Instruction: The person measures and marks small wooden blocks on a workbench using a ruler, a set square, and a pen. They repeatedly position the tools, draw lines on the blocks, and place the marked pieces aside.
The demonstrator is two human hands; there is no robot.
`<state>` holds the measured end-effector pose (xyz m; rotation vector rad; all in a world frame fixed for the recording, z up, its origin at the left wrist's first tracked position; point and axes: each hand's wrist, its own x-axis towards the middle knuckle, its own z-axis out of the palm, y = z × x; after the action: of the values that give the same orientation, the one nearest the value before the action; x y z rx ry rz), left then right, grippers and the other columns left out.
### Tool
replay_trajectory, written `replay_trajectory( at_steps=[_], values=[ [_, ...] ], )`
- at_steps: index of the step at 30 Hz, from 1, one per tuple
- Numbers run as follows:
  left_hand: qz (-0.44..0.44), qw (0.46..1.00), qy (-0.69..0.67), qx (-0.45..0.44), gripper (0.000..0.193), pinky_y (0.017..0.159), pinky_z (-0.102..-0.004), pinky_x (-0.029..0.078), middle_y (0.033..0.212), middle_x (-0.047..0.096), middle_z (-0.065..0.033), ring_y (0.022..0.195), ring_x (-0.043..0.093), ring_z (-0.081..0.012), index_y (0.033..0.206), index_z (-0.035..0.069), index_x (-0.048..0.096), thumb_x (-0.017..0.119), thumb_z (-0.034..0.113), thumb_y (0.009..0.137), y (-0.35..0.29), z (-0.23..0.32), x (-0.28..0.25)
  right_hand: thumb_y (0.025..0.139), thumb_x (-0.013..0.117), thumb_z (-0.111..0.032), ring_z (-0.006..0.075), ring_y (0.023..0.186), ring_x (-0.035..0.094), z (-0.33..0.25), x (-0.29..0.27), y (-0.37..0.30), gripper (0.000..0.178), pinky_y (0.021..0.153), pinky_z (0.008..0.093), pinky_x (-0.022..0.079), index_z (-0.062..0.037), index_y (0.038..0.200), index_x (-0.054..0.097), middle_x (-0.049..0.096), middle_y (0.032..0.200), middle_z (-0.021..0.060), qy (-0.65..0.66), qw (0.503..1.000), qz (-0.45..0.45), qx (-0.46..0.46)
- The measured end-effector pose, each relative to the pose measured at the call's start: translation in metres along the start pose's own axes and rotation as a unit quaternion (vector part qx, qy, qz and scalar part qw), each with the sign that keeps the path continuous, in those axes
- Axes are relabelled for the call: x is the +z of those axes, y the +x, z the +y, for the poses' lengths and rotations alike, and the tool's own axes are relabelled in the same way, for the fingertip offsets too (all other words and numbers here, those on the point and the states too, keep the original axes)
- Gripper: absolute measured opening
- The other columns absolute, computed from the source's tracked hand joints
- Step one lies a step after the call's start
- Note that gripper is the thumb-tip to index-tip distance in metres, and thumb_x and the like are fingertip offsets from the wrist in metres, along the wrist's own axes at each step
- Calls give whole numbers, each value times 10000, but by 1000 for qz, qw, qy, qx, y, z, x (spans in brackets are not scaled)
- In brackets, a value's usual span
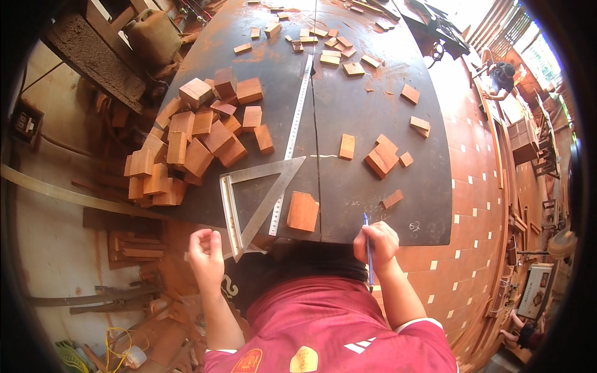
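Note:
A blue pen (368, 248) is gripped in my right hand (378, 241), its tip up and resting near the front edge of the dark table. My left hand (206, 250) hovers off that same edge with its fingers loosely curled and nothing visible in them. Just beside it is a metal triangle square (266, 205), part of it reaching past the table edge. A long steel ruler (292, 142) runs away from me across the tabletop, partly under the square. Between the square and the pen lies a reddish wood block (303, 211) with a notched corner.
Wood blocks are heaped (205, 127) on the table's left side. Smaller pieces (336, 53) are scattered at the far end, and a few blocks (381, 158) lie at right. A seam splits the dark tabletop (348, 193). Another person (501, 76) works at far right.

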<state>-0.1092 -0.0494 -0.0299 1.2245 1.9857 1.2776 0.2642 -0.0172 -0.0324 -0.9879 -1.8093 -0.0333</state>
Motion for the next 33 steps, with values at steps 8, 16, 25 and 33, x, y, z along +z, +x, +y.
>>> replay_trajectory(
  at_steps=[8,16,25,33],
  values=[
    [-320,847,-356,-233,437,567,-243,384,737,644,-1,636,544,-71,932,32,694,631,447,1051,20,-49,12,719,670,129,238,521,604,2,0,-3,280,526,329,509,11,967,612,607,669,86,5,1000,4,-9],
    [-342,870,-322,-151,227,560,-248,465,770,662,-23,632,614,-93,922,25,668,656,242,987,4,-12,22,717,677,125,232,516,592,3,0,-3,291,524,324,501,4,974,612,605,668,84,1,1000,6,-10],
    [-296,892,-332,-78,321,574,-259,411,699,601,24,634,531,-57,766,60,631,567,229,1032,-31,2,46,725,673,125,231,524,590,0,-1,-3,293,523,318,499,-2,984,620,609,683,87,4,1000,7,-5],
    [-306,889,-328,-88,300,535,-264,449,707,644,-23,604,605,-95,802,37,656,613,249,1009,-34,-1,58,807,703,14,129,535,575,-34,13,19,132,542,259,470,-8,923,645,627,663,67,107,982,-11,157]
  ],
)
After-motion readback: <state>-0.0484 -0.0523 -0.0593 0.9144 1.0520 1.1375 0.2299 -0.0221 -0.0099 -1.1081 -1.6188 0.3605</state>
